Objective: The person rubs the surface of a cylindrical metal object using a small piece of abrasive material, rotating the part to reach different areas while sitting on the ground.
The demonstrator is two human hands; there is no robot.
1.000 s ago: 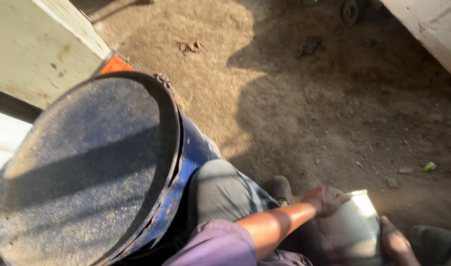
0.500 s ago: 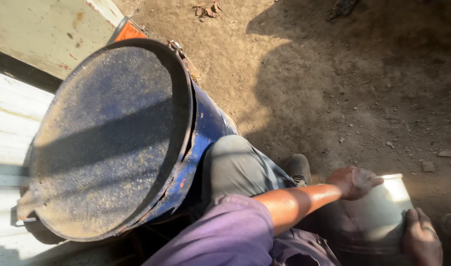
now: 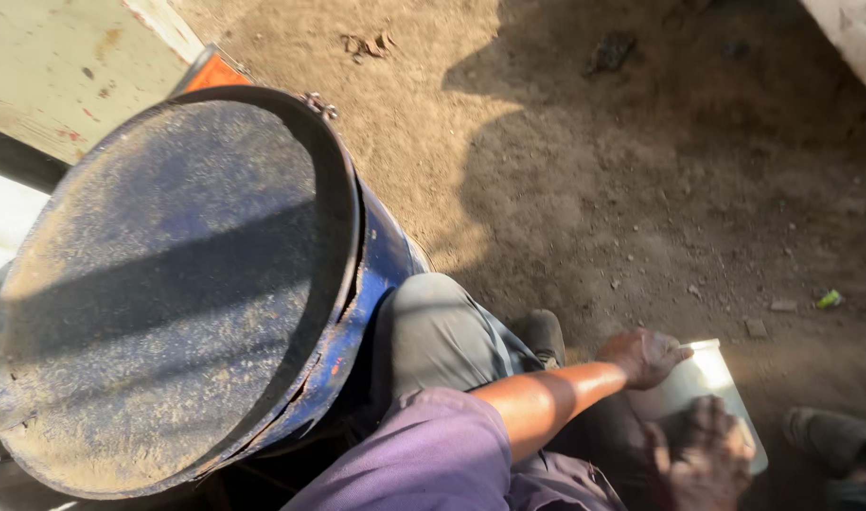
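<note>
A white plastic container (image 3: 703,378) sits low at the bottom right, just above the dirt ground. My left hand (image 3: 641,355), on a bare arm from a purple sleeve, grips the container's upper left rim. In shadow, my right hand (image 3: 703,454) lies over the container's near side and holds it. What is inside the container is hidden. My knee in grey trousers (image 3: 433,331) and a dark shoe (image 3: 544,333) are just left of the hands.
A big blue metal drum (image 3: 376,274) with a dusty closed lid (image 3: 168,284) fills the left side, touching my knee. Pale painted panels (image 3: 64,66) stand behind it. Dirt ground (image 3: 641,189) with small stones spreads right. Another shoe (image 3: 830,437) is at bottom right.
The view has swung slightly, so the drum looks larger and nearer. My right hand has slid further onto the container. My left hand keeps its grip on the rim.
</note>
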